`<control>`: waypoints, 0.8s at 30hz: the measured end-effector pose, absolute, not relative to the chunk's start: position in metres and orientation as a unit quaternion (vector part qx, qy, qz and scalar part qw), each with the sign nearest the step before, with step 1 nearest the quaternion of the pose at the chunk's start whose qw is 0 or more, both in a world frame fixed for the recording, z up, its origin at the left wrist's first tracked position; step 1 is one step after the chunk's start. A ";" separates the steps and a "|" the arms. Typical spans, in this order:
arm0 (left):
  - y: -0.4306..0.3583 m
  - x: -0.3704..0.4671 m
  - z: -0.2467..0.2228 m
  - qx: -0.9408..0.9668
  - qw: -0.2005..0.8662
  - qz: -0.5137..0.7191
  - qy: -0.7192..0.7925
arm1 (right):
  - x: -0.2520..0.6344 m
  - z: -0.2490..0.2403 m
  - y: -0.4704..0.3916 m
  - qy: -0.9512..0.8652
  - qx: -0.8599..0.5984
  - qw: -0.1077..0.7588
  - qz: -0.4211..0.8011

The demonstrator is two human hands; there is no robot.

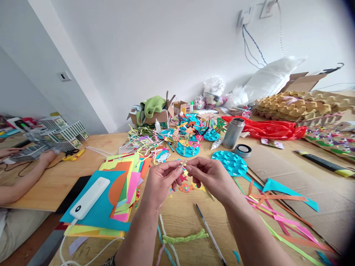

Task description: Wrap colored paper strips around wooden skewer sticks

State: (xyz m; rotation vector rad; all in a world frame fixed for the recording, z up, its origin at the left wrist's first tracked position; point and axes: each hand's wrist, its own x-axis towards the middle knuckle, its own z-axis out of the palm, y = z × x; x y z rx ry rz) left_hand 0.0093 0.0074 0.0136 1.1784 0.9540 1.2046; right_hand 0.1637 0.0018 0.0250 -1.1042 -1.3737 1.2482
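My left hand and my right hand meet above the middle of the table, both with fingers closed in a pinch. Between the fingertips is a small pale yellow piece; its material is too small to make out. A thin pale end sticks out below my right hand. Under and behind the hands lie paper fish cut-outs, among them an orange fish. Nearer to me are a green pipe cleaner, several paler ones and a pen.
Colored paper sheets lie at left under a white power bank. A blue painted disc, a roll of tape and a metal flask stand at right, near paper strips and cardboard. Another person's arm rests at far left.
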 end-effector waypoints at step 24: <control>0.001 0.013 0.009 0.684 0.230 0.575 0.386 | 0.159 0.020 0.001 -0.551 -0.395 0.508 0.532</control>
